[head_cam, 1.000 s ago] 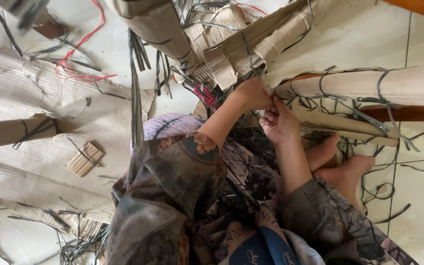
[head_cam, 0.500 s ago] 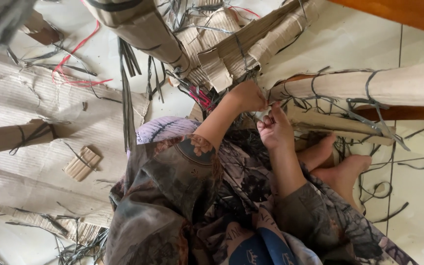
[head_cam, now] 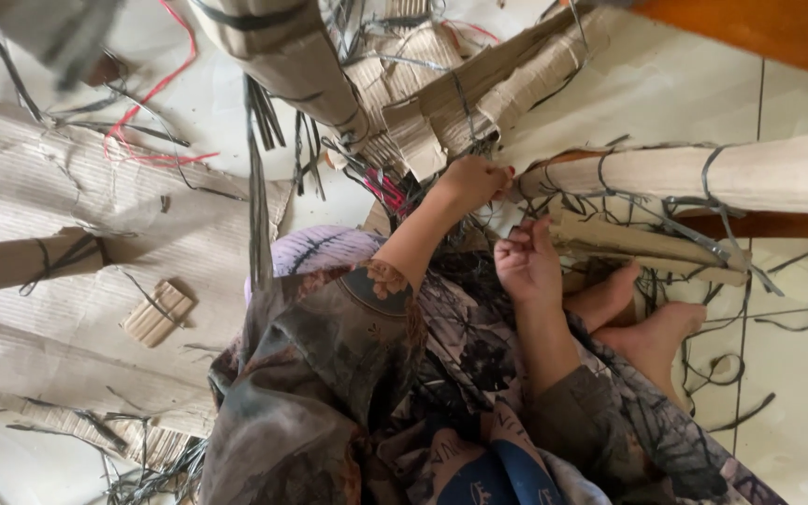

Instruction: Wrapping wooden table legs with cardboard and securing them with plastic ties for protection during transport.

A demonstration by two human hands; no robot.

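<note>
Corrugated cardboard roll [head_cam: 703,173], strap-bound, gripped by left hand [head_cam: 471,180].

Setting: floor of a home or small informal workshop used for sorting or bundling cardboard. Evidence: pale glazed floor tiles [head_cam: 797,374] with dark grout lines; a strip of orange-brown wooden furniture or door frame [head_cam: 759,33] at the upper right; the person sits directly on the floor with bare feet [head_cam: 652,323], in loose patterned clothing. Around them: flattened corrugated cardboard sheets [head_cam: 67,234], rolled cardboard bundles [head_cam: 703,173] bound with dark straps, loose black strapping scraps [head_cam: 722,365], a red cord [head_cam: 156,103]. No workbench or machinery in view.
</note>
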